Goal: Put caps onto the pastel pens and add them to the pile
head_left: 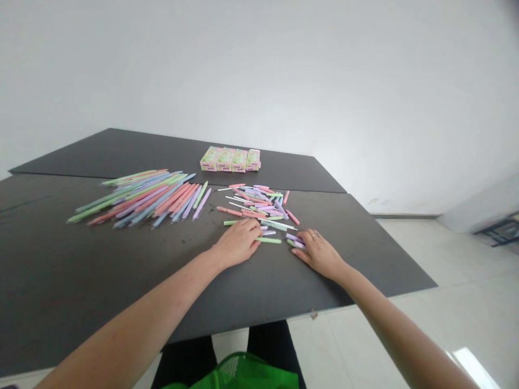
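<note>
A loose heap of short pastel pen parts (263,207), in pink, purple, green and blue with thin white sticks among them, lies in front of my hands. My left hand (238,241) rests at its near left side, fingers curled down over a light green pen part (271,240) whose end sticks out to the right. My right hand (320,253) is at the near right side, fingers closed around a few purple and green pen caps (298,241). My fingertips partly hide what each hand holds.
Longer pastel pens (141,200) lie in a wide pile to the left. Several small pink-and-green boxes (225,160) stand in a row at the back. The dark table (194,292) ends near my lap and on the right, with pale floor (446,324) beyond.
</note>
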Motion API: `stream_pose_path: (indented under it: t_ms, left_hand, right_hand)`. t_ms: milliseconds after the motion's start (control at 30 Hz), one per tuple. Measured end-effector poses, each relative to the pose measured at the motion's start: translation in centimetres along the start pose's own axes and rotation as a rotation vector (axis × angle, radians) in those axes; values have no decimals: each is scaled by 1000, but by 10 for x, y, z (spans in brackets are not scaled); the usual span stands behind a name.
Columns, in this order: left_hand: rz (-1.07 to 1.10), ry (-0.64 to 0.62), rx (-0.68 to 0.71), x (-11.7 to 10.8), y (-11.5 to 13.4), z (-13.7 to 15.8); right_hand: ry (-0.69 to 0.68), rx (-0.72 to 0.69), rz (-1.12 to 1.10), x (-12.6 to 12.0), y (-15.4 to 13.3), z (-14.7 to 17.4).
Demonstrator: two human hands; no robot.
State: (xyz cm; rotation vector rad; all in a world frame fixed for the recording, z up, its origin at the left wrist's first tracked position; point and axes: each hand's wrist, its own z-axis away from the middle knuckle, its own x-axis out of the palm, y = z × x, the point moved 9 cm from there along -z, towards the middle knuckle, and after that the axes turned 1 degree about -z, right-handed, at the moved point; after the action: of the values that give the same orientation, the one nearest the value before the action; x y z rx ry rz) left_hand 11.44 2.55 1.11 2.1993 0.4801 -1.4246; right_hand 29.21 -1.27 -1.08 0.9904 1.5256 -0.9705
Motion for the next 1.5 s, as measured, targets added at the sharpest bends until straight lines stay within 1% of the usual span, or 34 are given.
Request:
stream_pose_path:
  t_ms: [200,300,467,600,667,700,767,900,933,1000,1133,1167,1200,1267,1367,1433,1500]
  left_hand:
    - [-25,9,-25,-1,-3,1]
    - [-42,11,-29,-2,-5,1]
    - [-31,14,-14,-4,-8,2]
    - [-12,21,-15,-5,-13,3]
    - [-10,15,-20,-5,-15,3]
    - [-7,13,-21,-6,-15,3]
    - [5,12,-19,-7,-15,3]
    - [33,19,-28,-13,-13,3]
    - [45,29,-35,-15,-13,3]
    - [83,71,-71,-20,-18,4]
    - [274,204,-282,-30,-46,9]
    - [346,239,-307,-32,-51,11]
    - [417,257,-306,-33,-53,11]
    - [520,262,-258,-32,-53,9]
    - [570,261,-203,-32,-51,7]
    - [584,267,-239,-31,-57,8]
    - [595,271,-312,-28,-67,11]
  right_hand:
    - [-110,35,90,10,-13,-27]
    - [-140,59,111,13,-17,-42]
    - [-88,25,95,11,-25,-63]
    - [-33,25,34,3,-27,-73]
    - [16,49,-78,-6,-27,-80]
    - [44,59,-175,-11,-28,-85]
    - [62,78,-481,-14,-33,-94]
    - [-68,145,-1288,3,-52,-107]
    - [-94,152,-1431,7,-58,-108]
    - [-130,137,-1603,12,-66,-107]
    - [-205,119,-1733,21,-70,-99]
    - [-221,125,-1744,23,-70,-97]
    - [-234,132,-1748,25,-69,-96]
    - [-254,133,-1744,28,-70,-94]
    - [-274,119,-1761,29,-74,-93]
    - [-266,124,-1801,27,-74,-94]
    - [-228,132,-1836,23,-69,-94]
